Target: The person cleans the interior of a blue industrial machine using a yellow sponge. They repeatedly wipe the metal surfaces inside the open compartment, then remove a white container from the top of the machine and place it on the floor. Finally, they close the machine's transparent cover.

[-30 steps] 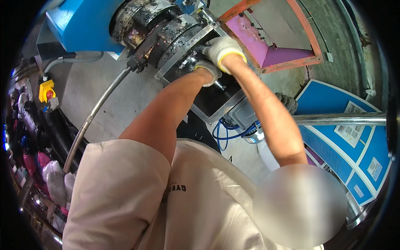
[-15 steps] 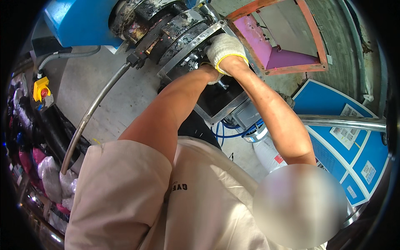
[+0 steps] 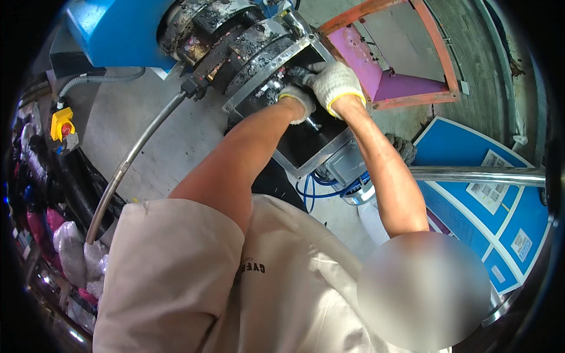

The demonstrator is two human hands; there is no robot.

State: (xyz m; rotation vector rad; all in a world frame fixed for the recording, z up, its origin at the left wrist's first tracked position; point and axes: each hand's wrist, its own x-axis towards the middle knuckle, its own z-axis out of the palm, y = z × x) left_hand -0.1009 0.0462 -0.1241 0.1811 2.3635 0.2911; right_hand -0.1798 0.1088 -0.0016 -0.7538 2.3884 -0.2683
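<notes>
Both my hands, in white knitted gloves with yellow cuff edges, reach into a square metal-framed housing (image 3: 272, 77) with a dark inside. The back of my left hand (image 3: 300, 105) shows by the machine's centre; its fingers are hidden. Higher and to the right, my right hand (image 3: 333, 84) has its fingers bent towards a blackened part, with their ends dark and hard to make out. A shiny metal rod end (image 3: 312, 123) sticks out just below my left hand. Beyond the frame sits a soot-black, residue-crusted machine head (image 3: 218, 35).
An orange-rimmed hopper (image 3: 353, 20) with pink inner walls stands at the upper right. A curved metal pipe (image 3: 138, 150) runs down at left, near a yellow switch box (image 3: 61, 125). Blue panels (image 3: 471, 217), a steel bar (image 3: 477, 173) and plastic-wrapped bundles (image 3: 69, 250) flank me.
My right hand has shifted right and slightly down, away from my left hand. The left glove shows more clearly, and more of the dark inside is visible between and above the hands.
</notes>
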